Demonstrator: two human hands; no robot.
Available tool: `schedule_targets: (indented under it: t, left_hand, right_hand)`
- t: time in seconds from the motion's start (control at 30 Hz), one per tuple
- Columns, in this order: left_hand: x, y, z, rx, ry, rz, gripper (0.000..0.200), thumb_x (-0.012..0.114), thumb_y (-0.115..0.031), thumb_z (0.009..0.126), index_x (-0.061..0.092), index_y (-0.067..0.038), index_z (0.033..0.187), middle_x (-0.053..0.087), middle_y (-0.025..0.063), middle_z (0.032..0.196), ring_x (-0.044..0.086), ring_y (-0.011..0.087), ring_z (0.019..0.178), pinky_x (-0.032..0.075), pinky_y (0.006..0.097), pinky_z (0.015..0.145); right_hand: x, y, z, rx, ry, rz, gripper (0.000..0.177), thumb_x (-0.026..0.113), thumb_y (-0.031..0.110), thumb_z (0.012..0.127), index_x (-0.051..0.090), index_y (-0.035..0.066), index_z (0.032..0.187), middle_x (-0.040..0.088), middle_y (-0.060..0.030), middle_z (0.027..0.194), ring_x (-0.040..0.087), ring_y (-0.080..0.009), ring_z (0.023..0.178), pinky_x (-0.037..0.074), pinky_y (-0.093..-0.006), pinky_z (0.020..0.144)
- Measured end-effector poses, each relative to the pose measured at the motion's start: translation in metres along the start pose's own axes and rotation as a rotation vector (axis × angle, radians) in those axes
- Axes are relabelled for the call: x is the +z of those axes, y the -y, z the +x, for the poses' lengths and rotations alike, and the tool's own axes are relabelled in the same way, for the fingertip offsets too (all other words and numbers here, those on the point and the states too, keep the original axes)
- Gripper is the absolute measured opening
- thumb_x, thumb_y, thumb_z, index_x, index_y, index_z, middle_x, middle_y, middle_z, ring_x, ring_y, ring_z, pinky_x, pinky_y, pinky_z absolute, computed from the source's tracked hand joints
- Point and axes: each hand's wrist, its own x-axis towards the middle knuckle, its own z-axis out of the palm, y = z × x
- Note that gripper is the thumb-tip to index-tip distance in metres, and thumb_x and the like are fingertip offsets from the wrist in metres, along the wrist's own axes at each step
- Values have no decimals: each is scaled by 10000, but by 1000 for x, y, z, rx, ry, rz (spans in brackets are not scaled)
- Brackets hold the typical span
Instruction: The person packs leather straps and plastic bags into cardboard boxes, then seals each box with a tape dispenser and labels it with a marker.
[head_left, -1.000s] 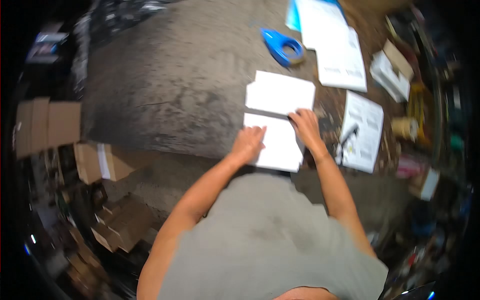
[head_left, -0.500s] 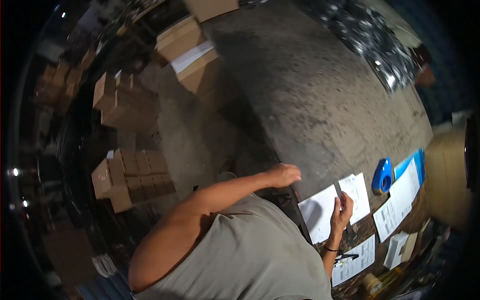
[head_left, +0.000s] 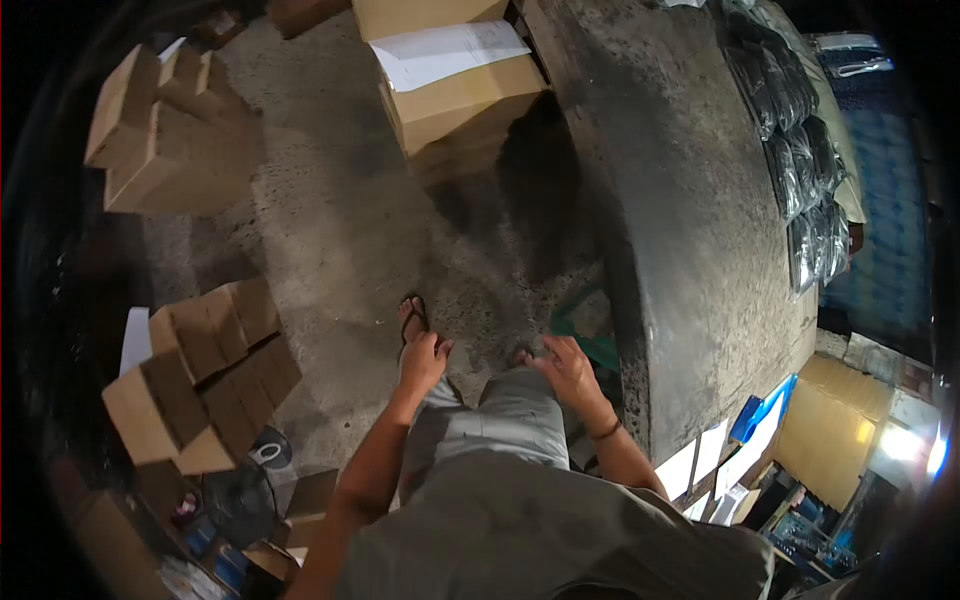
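My left hand (head_left: 425, 364) hangs over the floor in front of my left leg, its fingers curled in with nothing showing in them. Beyond it is my sandalled foot (head_left: 413, 318). My right hand (head_left: 572, 375), with a dark band at the wrist, is in front of my right thigh. Its fingers are loosely bent and partly apart, and no object shows in them. Close by on its right runs the edge of the worktable (head_left: 690, 300). Neither hand touches the table.
Brown cartons (head_left: 185, 150) and more cartons (head_left: 215, 365) stand on the left. Ahead, a white sheet (head_left: 450, 52) lies on a large carton (head_left: 465, 90). The table bears black plastic-wrapped packs (head_left: 800, 170), papers (head_left: 712, 450) and a blue tape dispenser (head_left: 745, 418). A fan (head_left: 240, 500) stands lower left.
My right hand has left the papers on the table and come in front of my body. My left hand has moved away from the table edge. The view has turned toward the floor.
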Motion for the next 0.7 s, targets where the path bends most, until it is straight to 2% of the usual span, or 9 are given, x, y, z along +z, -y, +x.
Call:
schedule_targets:
  t: [0.03, 0.17, 0.23, 0.37, 0.43, 0.5, 0.6, 0.67, 0.7]
  left_hand:
    - [2, 11, 5, -192, 134, -26, 258, 621, -251, 861, 617, 5, 892, 616, 197, 859, 604, 367, 798, 469, 437, 714]
    - [32, 30, 38, -184, 100, -271, 267, 601, -261, 873, 618, 4, 906, 617, 184, 878, 610, 354, 795, 474, 414, 719]
    - [54, 44, 61, -236, 135, -327, 292, 595, -288, 883, 613, 0, 921, 617, 176, 888, 622, 333, 808, 475, 396, 725]
    - [106, 87, 94, -310, 201, -417, 336, 609, -316, 880, 601, -6, 1010, 611, 180, 1001, 629, 317, 877, 482, 396, 753]
    - [134, 122, 99, -274, 172, -341, 361, 611, -316, 884, 590, 4, 1051, 605, 172, 1042, 625, 319, 882, 487, 386, 770]
    - [131, 119, 122, -260, 243, -301, 357, 612, -297, 884, 585, 10, 1064, 608, 162, 1034, 625, 301, 870, 489, 372, 765]
    - [114, 106, 154, -264, 217, -408, 343, 618, -253, 878, 576, 19, 1083, 608, 142, 1006, 618, 253, 846, 490, 338, 746]
    - [97, 88, 178, -217, 92, -477, 316, 624, -190, 862, 573, 18, 1094, 601, 118, 946, 593, 178, 826, 478, 291, 712]
    - [98, 91, 183, -204, 91, -466, 316, 624, -190, 862, 573, 18, 1094, 601, 118, 946, 593, 178, 826, 478, 291, 712]
  right_hand:
    - [14, -18, 19, 20, -9, -17, 331, 666, 83, 812, 597, 19, 1130, 596, -171, 1034, 632, -297, 837, 522, -373, 747]
    - [37, -97, 112, -159, 42, -510, 472, 657, 152, 830, 507, 36, 1262, 530, -189, 1164, 610, -262, 901, 500, -359, 779]
    - [50, -150, 175, 328, -59, -163, 482, 659, 187, 842, 504, 44, 1275, 487, -199, 1233, 609, -259, 892, 495, -356, 811]
    - [43, -253, 318, 233, -282, -342, 525, 643, 239, 859, 467, 37, 1310, 433, -209, 1298, 564, -291, 1043, 482, -366, 878]
    - [33, -278, 389, 202, -274, -658, 497, 602, 203, 878, 458, 32, 1322, 399, -211, 1350, 515, -323, 1129, 481, -387, 885]
    - [21, -302, 438, -29, -335, -717, 501, 598, 120, 848, 466, 37, 1325, 342, -217, 1415, 481, -346, 1178, 475, -431, 894]
    - [-9, -271, 504, -87, -157, -1061, 512, 586, 104, 836, 467, 39, 1330, 296, -220, 1458, 455, -352, 1222, 466, -470, 893]
    - [-19, -282, 544, -290, -158, -1941, 492, 575, 102, 836, 480, 56, 1316, 248, -232, 1474, 462, -373, 1215, 471, -484, 885]
    - [-24, -296, 562, -281, -175, -1936, 492, 575, 102, 836, 480, 56, 1316, 248, -232, 1474, 462, -373, 1215, 471, -484, 885]
